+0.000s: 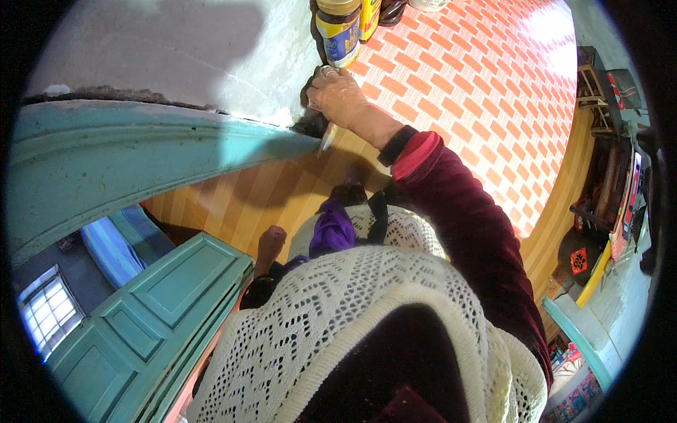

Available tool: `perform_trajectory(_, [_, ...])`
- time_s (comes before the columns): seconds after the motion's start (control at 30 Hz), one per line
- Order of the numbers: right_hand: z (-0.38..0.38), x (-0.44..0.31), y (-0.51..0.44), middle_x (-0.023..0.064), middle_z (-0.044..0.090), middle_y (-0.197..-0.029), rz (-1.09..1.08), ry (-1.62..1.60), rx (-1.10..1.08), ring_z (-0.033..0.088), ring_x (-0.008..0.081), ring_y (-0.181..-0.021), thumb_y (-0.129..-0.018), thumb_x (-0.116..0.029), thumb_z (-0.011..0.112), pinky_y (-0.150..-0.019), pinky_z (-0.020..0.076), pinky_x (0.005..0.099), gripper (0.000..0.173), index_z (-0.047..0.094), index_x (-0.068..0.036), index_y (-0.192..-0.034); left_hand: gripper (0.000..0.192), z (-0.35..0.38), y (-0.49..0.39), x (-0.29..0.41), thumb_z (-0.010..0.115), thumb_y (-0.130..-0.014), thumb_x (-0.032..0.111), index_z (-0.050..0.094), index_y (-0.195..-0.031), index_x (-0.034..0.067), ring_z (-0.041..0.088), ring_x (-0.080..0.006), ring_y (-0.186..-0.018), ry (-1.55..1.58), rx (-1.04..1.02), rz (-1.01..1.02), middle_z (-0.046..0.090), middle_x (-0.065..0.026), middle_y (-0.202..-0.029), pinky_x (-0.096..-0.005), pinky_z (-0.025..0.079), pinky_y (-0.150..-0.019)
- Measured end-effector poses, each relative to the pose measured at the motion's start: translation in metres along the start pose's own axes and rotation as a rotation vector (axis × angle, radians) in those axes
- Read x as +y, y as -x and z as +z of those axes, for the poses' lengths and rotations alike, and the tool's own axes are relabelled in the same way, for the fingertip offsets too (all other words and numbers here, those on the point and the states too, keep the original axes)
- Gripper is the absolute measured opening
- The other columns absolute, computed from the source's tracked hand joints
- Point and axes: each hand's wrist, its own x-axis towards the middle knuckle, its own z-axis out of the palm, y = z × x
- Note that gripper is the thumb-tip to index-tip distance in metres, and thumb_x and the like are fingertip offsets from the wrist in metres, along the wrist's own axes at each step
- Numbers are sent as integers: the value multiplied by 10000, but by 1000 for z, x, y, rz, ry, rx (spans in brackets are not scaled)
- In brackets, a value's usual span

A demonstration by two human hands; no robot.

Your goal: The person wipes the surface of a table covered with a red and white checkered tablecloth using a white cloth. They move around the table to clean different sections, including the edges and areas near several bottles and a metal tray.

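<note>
My right hand, a ring on one finger, reaches forward to the corner where the wall meets an orange-and-white patterned tablecloth. Its fingers are bent beside a dark patch at the wall; what lies under them is hidden. Just beyond the fingertips stands a jar with a gold lid and a blue and yellow label. Low at my side hangs my left hand, fingers curled, above the wooden floor. Purple cloth hangs at my waist over a white openwork knit garment.
A yellow package and a dark container stand behind the jar. Turquoise door trim runs along the left, above a turquoise panelled door. Dark wooden furniture lines the far right.
</note>
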Motion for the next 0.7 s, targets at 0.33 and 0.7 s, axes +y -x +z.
perform_trajectory(0.33, [-5,1,65,28,539,-1252,-191,21,152,518,245,-1153,-840,-171,540,-959,407,440,346,576,-140,-1182,161,2,-10,-4,588,-830,231,617,-846,74,612,-337,-840,79,29,-89,636,-137,-866,-426,487,-712])
perform_trajectory(0.7, [2,112,62,50,567,-1146,474,115,211,566,265,-1023,-753,-172,645,-807,481,421,399,590,-124,-1144,206,10,-5,-17,564,-875,203,593,-779,23,601,-207,-660,-180,26,76,588,-109,-810,-362,483,-604])
